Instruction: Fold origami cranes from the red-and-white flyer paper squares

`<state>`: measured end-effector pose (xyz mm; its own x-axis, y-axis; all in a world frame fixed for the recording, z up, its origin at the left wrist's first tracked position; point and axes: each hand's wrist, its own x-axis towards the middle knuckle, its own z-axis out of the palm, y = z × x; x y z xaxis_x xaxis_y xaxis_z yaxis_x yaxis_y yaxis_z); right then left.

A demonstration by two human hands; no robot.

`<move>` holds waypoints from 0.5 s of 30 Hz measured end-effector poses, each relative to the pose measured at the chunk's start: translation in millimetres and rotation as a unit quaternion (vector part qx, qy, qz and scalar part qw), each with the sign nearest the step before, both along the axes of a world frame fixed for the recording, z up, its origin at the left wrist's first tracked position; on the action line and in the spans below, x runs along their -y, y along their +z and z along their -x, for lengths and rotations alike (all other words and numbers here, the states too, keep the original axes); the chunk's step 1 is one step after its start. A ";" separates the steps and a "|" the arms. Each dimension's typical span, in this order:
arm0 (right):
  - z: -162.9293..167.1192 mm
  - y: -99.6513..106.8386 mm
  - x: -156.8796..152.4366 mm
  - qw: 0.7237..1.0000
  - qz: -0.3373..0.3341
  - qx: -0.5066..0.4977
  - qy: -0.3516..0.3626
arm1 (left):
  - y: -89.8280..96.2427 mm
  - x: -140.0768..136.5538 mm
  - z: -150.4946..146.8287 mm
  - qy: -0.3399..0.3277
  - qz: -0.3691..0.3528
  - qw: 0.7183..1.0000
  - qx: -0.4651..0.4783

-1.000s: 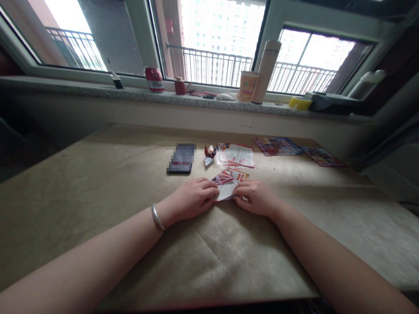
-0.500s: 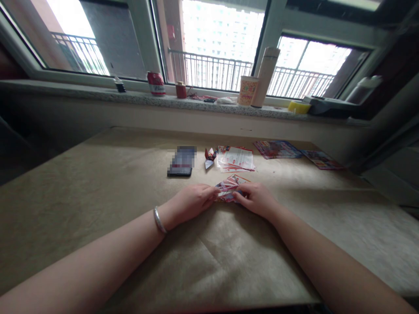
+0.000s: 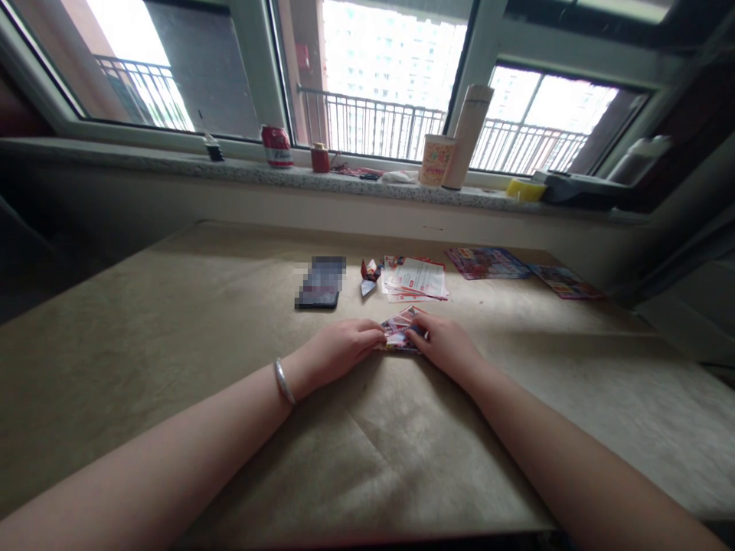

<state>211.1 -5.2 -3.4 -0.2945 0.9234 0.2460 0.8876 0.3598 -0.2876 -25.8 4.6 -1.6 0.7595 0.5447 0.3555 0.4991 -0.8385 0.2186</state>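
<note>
A colourful printed sheet of paper (image 3: 400, 330), partly folded, lies on the table between my hands. My left hand (image 3: 345, 342), with a silver bangle at the wrist, is closed on its left edge. On the other side, my right hand (image 3: 449, 342) has its thumb and fingers pressed on the paper's right part, covering some of it. Just beyond sits a small folded paper piece (image 3: 370, 277) with pointed ends. Beside that lies a stack of printed leaflets (image 3: 414, 277), white with red edges.
A dark phone (image 3: 321, 283), blurred out, lies left of the folded piece. More colourful leaflets (image 3: 488, 262) rest at the back right of the table (image 3: 172, 337). Along the windowsill stand a red can (image 3: 277, 147), a paper cup (image 3: 436, 161), a tall flask (image 3: 468, 138) and yellow tape (image 3: 525, 190).
A flap of the paper between my hands has come down, so the sheet looks flatter and narrower. My right hand has shifted slightly left over it; my left hand stays nearly in place.
</note>
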 end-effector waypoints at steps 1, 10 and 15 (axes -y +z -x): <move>0.1 0.4 0.1 1.000 0.003 0.002 0.000 | 0.0 0.0 0.0 0.001 -0.006 1.000 -0.002; -3.0 -0.2 1.9 0.999 0.036 -0.022 0.016 | 2.5 1.5 -0.4 -0.008 -0.020 1.000 -0.003; -4.7 0.6 1.8 0.999 0.041 -0.013 0.005 | 4.2 2.6 -0.1 -0.010 0.000 1.000 -0.015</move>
